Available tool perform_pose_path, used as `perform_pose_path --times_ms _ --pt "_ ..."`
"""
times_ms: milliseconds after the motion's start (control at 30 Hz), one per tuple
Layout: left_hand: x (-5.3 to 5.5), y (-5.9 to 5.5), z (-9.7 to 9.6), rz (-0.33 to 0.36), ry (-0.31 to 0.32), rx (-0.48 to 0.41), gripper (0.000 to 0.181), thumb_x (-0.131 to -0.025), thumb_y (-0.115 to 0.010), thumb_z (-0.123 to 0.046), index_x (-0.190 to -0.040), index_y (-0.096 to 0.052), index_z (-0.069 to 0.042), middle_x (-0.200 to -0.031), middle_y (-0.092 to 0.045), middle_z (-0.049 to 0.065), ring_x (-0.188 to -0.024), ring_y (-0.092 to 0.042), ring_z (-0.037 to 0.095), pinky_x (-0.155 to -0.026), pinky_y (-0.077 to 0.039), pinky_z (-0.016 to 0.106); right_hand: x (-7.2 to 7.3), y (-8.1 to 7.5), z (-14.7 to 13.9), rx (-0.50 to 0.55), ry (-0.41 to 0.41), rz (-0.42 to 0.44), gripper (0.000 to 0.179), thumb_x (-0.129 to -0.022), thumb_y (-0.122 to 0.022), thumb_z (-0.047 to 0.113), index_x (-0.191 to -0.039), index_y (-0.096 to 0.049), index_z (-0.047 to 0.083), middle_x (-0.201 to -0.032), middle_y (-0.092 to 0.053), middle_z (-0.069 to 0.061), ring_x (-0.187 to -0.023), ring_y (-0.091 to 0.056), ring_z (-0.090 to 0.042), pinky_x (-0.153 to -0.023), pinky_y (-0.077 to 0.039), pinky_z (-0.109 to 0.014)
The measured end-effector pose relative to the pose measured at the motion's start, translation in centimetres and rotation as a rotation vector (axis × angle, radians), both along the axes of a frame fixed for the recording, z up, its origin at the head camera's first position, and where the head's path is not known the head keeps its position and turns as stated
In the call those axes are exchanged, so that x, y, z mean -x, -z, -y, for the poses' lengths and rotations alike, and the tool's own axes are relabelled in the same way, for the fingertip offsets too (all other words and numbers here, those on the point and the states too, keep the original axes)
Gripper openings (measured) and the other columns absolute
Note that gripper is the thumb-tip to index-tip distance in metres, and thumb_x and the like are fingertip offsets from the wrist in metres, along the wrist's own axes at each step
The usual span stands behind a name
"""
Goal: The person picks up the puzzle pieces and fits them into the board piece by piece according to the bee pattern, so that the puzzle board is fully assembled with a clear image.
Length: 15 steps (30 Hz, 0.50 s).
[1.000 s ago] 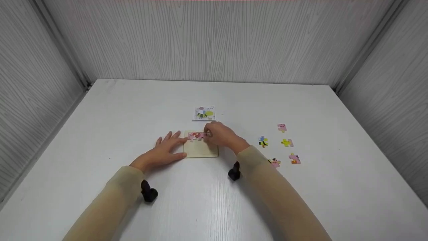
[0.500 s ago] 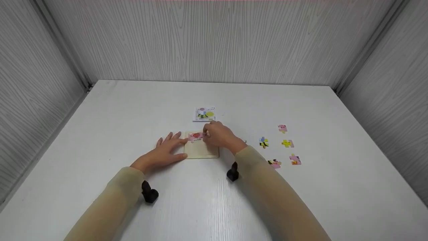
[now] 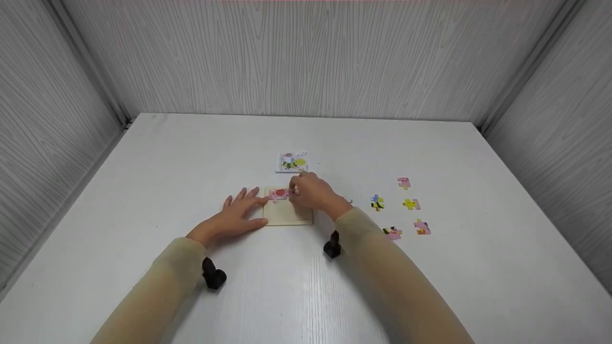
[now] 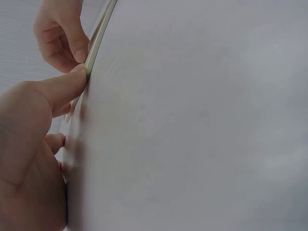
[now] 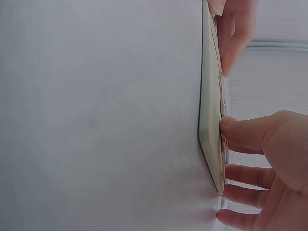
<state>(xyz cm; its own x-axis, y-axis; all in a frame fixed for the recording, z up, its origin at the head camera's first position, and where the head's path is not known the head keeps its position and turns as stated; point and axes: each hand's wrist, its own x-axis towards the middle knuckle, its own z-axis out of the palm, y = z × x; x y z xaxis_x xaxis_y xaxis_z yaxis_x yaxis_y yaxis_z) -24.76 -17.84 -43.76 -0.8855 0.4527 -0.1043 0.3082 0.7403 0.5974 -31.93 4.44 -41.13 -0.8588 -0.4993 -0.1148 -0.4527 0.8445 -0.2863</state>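
A pale wooden puzzle tray [image 3: 288, 218] lies flat on the white table. Along its far edge, pink jigsaw pieces [image 3: 278, 194] with a red round shape are set in. My left hand [image 3: 234, 215] rests beside the tray, fingers spread, with index fingertip and thumb touching its left edge. At the tray's far right corner my right hand [image 3: 313, 191] bends over and pinches a puzzle piece, mostly hidden under the fingers. The right wrist view shows the right thumb [image 5: 243, 132] on the tray's upper face, the other fingers beyond it.
Behind the tray lies a square picture card [image 3: 292, 162] with a bee. Loose puzzle pieces spread to the right: a bee-striped one [image 3: 377, 203], a yellow one [image 3: 410, 204], a pink one [image 3: 404, 182] and others. One more peeks out behind the right wrist. Grey panels enclose the table.
My right hand has shifted slightly left over the tray's far right corner, covering more of the set-in pieces. The left hand stays in place at the left edge.
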Motion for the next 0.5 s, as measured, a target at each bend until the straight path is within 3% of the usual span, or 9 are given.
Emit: perform_pose_path --times_ms 500 --pt "0.01 -0.06 0.04 0.014 -0.001 -0.018 0.063 -0.091 -0.054 -0.045 -0.144 -0.035 -0.015 -0.155 -0.007 0.013 -0.14 0.009 0.033 -0.105 0.011 0.055 0.05 0.24 0.09 0.001 -0.023 -0.028 0.025 -0.09 -0.062 0.026 -0.11 -0.064 0.012 -0.11 -0.056 -0.005 -0.108 -0.049 -0.021 -0.09 -0.043 -0.038"
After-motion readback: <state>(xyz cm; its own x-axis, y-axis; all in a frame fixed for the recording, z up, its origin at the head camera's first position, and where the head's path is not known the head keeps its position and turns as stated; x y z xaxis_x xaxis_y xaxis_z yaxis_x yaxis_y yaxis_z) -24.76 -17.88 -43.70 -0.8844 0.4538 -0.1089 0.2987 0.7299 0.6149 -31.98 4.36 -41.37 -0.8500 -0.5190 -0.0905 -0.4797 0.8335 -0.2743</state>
